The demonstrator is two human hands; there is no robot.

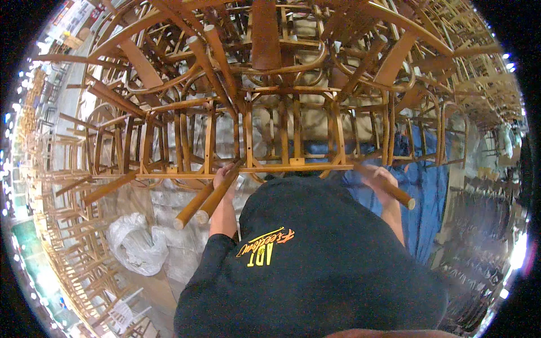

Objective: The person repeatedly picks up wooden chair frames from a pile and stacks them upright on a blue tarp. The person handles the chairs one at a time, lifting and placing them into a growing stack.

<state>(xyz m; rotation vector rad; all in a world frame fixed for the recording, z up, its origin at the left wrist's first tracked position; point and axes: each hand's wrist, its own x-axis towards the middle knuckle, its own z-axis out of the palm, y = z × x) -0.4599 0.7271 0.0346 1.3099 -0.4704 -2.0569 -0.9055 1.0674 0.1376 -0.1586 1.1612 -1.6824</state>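
Observation:
In front of me is a brown wooden chair frame, turned over, with its round legs sticking out toward me. My left hand is closed around one leg near where it meets the frame; part of the fingers is hidden behind the wood. A second leg of a neighbouring frame lies close beside it on the left. On the other side, my right hand is wrapped around the right leg of the same frame.
Stacked wooden chairs with bent hoops fill the space ahead. A crumpled clear plastic bag lies on the floor at left. Blue sheeting spreads at right. More chair frames stand along the left, and dark stacked items along the right.

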